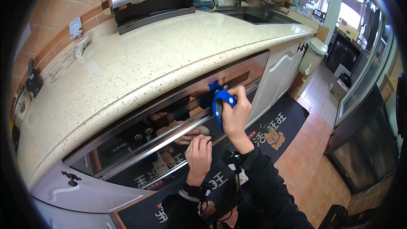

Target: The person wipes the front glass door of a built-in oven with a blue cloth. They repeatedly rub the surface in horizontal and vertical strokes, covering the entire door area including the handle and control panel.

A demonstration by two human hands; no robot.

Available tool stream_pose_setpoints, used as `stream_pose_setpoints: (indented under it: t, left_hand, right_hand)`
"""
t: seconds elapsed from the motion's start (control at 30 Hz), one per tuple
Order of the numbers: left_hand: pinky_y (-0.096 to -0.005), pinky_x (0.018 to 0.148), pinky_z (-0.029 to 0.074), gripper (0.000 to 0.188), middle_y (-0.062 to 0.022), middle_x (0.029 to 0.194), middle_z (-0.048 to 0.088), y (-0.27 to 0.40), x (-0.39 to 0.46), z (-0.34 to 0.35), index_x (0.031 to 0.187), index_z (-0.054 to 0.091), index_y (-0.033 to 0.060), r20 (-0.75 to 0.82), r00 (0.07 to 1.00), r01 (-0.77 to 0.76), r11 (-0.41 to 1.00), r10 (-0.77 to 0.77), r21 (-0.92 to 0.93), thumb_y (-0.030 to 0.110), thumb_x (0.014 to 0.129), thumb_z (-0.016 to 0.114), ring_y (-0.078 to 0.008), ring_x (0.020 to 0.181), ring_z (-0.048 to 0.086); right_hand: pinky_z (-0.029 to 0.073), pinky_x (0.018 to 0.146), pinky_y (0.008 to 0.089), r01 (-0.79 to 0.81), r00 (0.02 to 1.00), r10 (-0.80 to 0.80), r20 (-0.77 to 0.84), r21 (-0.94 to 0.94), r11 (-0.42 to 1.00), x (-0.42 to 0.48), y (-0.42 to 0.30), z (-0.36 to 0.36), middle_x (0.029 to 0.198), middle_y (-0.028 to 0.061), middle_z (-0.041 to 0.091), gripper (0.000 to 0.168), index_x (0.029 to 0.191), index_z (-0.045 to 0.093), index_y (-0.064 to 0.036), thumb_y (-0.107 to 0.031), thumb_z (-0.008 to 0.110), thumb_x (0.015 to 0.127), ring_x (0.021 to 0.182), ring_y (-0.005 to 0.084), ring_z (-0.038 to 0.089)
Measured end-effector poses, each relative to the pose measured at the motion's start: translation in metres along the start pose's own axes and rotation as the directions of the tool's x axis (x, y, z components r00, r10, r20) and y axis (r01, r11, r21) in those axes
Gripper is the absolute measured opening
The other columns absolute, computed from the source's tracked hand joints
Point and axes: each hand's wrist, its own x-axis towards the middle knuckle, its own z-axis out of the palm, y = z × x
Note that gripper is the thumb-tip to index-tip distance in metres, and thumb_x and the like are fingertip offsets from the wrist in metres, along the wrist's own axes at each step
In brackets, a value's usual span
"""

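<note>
My right hand (237,111) grips a looped piece of blue fabric (219,103) with white spots and a greyish inner side. It is held at the glossy dark front panel (178,108) of a built-in appliance, by the control knobs at its right; whether it touches the panel is hard to tell. My left hand (198,154) is lower, back upward and fingers close together, just below the metal handle bar (159,145). Its palm is hidden, so I cannot see whether it holds anything. Both hands are mirrored in the panel. More knobs (143,134) sit further left.
A speckled stone countertop (152,57) overhangs the appliance. On it stand a dark rack (152,9), a wire stand (62,66) and a knife block (33,82); a sink (260,16) is at the far right. Below lies a dark printed mat (286,119). A bin (313,55) hangs at the cabinet end.
</note>
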Motion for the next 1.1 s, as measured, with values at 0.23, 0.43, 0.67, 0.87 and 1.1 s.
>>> stream_pose_setpoints:
  t: [0.23, 0.43, 0.67, 0.87, 1.1]
  left_hand:
    - [-0.0406, 0.078, 0.051, 0.014, -0.0136, 0.100, 0.061, 0.000, 0.001, -0.002, 0.100, 0.064, 0.0022, 0.000, 1.000, -0.005, 1.000, 0.005, -0.010, 0.005, 0.087, 0.066, -0.0332, 0.092, 0.063]
    - [-0.0405, 0.078, 0.051, 0.014, -0.0137, 0.100, 0.061, 0.000, 0.000, 0.000, 0.101, 0.064, 0.0020, -0.003, 1.000, -0.008, 1.000, 0.008, 0.001, 0.005, 0.087, 0.066, -0.0332, 0.092, 0.063]
    - [-0.0402, 0.077, 0.052, 0.013, -0.0132, 0.100, 0.061, -0.003, 0.001, -0.002, 0.100, 0.064, 0.0025, 0.005, 1.000, 0.007, 1.000, -0.007, -0.001, 0.005, 0.087, 0.066, -0.0331, 0.092, 0.063]
    - [-0.0397, 0.076, 0.052, 0.011, -0.0131, 0.099, 0.061, 0.002, 0.005, -0.006, 0.098, 0.065, 0.0024, 0.000, 1.000, -0.004, 1.000, 0.004, -0.017, 0.005, 0.088, 0.067, -0.0322, 0.090, 0.064]
    - [-0.0390, 0.075, 0.053, 0.008, -0.0129, 0.099, 0.060, -0.002, 0.004, -0.006, 0.096, 0.066, 0.0017, -0.004, 1.000, -0.023, 1.000, 0.023, -0.007, 0.005, 0.088, 0.067, -0.0315, 0.088, 0.065]
  right_hand:
    - [0.047, 0.066, 0.0464, 0.029, 0.999, -0.029, -0.027, -0.003, 1.000, 0.016, -0.013, -0.001, 0.079, 0.0212, 0.061, 0.011, 0.087, 0.054, -0.001, 0.004, 0.059, 0.078, 0.077, 0.0447, 0.061]
    - [0.048, 0.067, 0.0462, 0.068, 0.997, -0.068, 0.023, -0.010, 0.998, 0.000, 0.003, -0.003, 0.078, 0.0223, 0.061, 0.009, 0.086, 0.055, 0.000, 0.003, 0.059, 0.079, 0.076, 0.0454, 0.061]
    - [0.048, 0.068, 0.0437, 0.031, 0.999, -0.032, 0.014, 0.063, 0.998, 0.013, -0.022, -0.001, 0.078, 0.0221, 0.061, 0.011, 0.087, 0.055, 0.000, 0.000, 0.063, 0.079, 0.076, 0.0444, 0.061]
    - [0.048, 0.067, 0.0294, -0.312, 0.950, 0.290, 0.116, 0.324, 0.893, 0.036, 0.011, -0.013, 0.075, 0.0075, 0.061, 0.011, 0.090, 0.060, 0.001, -0.003, 0.062, 0.080, 0.070, 0.0131, 0.056]
    - [0.045, 0.067, 0.0245, -0.454, 0.889, 0.362, 0.279, 0.446, 0.772, 0.030, 0.003, -0.012, 0.077, 0.0023, 0.058, 0.012, 0.087, 0.058, 0.002, -0.005, 0.065, 0.080, 0.072, 0.0077, 0.052]
